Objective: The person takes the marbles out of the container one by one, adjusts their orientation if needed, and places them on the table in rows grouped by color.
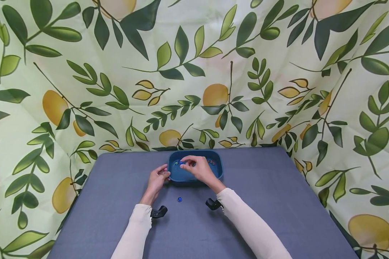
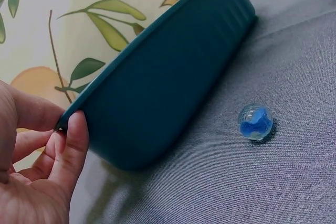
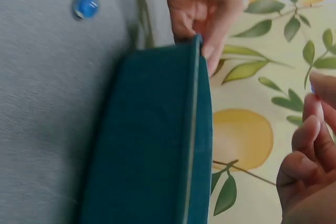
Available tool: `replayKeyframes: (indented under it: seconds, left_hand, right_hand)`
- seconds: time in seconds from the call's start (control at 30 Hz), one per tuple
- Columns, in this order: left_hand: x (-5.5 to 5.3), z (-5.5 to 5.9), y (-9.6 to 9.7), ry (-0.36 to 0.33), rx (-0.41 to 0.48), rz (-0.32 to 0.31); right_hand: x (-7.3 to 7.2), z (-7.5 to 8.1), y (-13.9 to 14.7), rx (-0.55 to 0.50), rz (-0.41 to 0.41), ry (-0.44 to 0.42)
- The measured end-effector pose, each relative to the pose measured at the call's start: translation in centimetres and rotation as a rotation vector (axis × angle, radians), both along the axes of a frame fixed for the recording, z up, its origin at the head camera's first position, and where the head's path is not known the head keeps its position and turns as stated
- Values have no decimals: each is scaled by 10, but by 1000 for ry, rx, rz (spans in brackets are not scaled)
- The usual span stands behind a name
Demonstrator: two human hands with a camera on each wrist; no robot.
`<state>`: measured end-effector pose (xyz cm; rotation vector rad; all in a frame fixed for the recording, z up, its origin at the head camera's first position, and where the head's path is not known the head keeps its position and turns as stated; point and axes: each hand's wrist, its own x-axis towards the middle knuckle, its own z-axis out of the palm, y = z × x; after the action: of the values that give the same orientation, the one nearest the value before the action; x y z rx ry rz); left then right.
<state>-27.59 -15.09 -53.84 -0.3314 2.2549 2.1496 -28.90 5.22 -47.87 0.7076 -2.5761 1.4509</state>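
One leaf-and-fruit backdrop [image 1: 171,90] stands behind the grey-blue table [image 1: 265,216] you are working over, and both your pale sleeves [image 1: 133,230] converge on a blue-green bin [image 1: 194,183] near the far edge. My judgement is that you are placing marbles one by one in that bin, though a single moment cannot rule out taking them out. If placing is right, the next move calls for lowering the fingertips inside the walls and easing them apart gently, with the bin held steady.

Your left hand [image 1: 156,180] sits at the bin's near left corner, its thumb and fingers on either side of the rim, closed down to the thickness of the wall. Your right hand [image 1: 199,167] comes in from the right, the forearm slanting inward, the wrist above the near right side and the fingertips pointing left over the bin's inside. Thumb and forefinger make a narrow pinch, just wide enough for the blue marble [image 1: 181,163] between them; the other fingers curl loosely beside.

Several small marbles [image 1: 211,162] lie on the bin's floor toward the right; their number is hard to tell. A second, loose blue marble [image 1: 179,199] rests on the cloth, on your side of the bin and apart from it, between your wrists.
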Motion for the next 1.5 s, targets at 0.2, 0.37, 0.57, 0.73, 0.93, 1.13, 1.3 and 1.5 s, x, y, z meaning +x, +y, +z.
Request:
replayKeyframes:
  seconds: [0.2,0.37,0.57,0.73,0.93,1.13,1.3,1.5]
  left_hand:
    - [0,0,-1,23,20,-11]
    - [0,1,-3,25,32,-31]
    - [6,14,-1,10,32,-58]
    - [2,5,-2,20,21,-38]
    - [0,-1,-2,14,1,-25]
    - [1,3,-2,2,-11,-29]
    - [1,3,-1,3,-8,-25]
    - [0,2,-1,7,2,-25]
  right_hand:
    - [20,-10,7,12,-12,15]
    - [33,-19,11,30,5,2]
    - [49,-32,17,33,30,-52]
    - [59,-45,20,41,75,-49]
    - [68,-54,19,20,74,-116]
    - [72,-63,19,41,46,-153]
    - [72,-69,18,70,33,-150]
    - [69,-77,17,121,18,-145]
